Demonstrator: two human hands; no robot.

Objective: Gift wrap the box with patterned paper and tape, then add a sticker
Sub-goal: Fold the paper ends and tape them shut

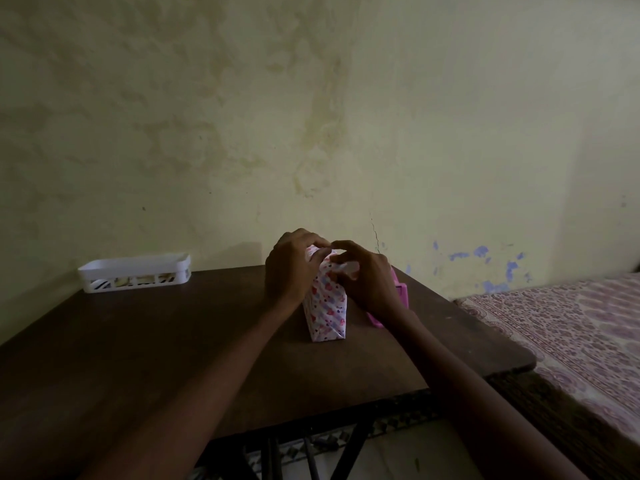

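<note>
We take the box (325,317) as our mark. It stands upright near the middle of a dark wooden table (138,341), already covered in white patterned paper (329,296) with small pink and blue shapes.

Just right of the box, and partly hidden behind the right hand (367,282) and wrist, lies a pink plastic thing (401,289); we cannot tell what it is. Further right of the box, past the table's edge, is a bed with a purple printed sheet (571,327). Behind the box rises a stained yellowish wall (311,98). Both forearms reach in from the near side, and the two hands cover the box's top, so we cannot see how the top folds lie.

The left hand (292,268) wraps over the box's top left corner and side, its fingers (308,242) curled round it in a grip. The right hand sits at the top right corner, its fingers (346,247) bent, the tips pinching the paper at the top edge, close to the left thumb. A small pale bit shows under those fingers; we cannot tell whether it is tape.

Well to the left of the box, at the table's back edge against the wall, sits a white slotted basket (135,263). Through its slots we see something yellowish and something striped, too dim to name.
</note>
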